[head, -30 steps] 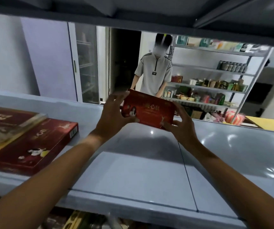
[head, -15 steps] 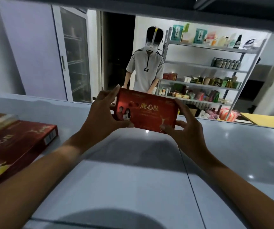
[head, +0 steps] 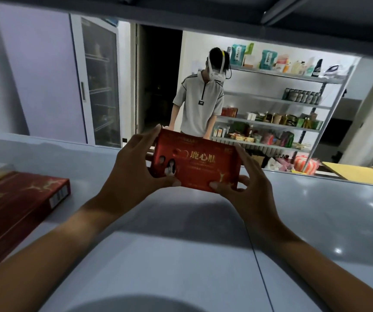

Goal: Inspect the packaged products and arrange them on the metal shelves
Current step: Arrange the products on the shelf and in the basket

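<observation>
- Grey metal shelf: I am looking across its smooth, glossy deck; a thin seam is running front to back right of centre, and ceiling lights are glinting on the right half.
- Upper shelf: its dark underside is closing off the top of my view.
- Small red box: I am seeing it held upright above the deck's far middle, gold-lettered face toward me.
- Left hand: it is gripping the box's left end, thumb on the face, fingers reaching over the top corner.
- Right hand: it is pinching the box's lower right corner, fingers curled behind.
- Large flat red boxes: they are lying stacked at the deck's left edge, well apart from the hands.
- Open room: bare deck is stretching between the stack and the hands, and across the right side.
- Beyond the far edge: a person in a grey shirt is standing before a stocked rack; a glass-door cabinet is standing at left.
</observation>
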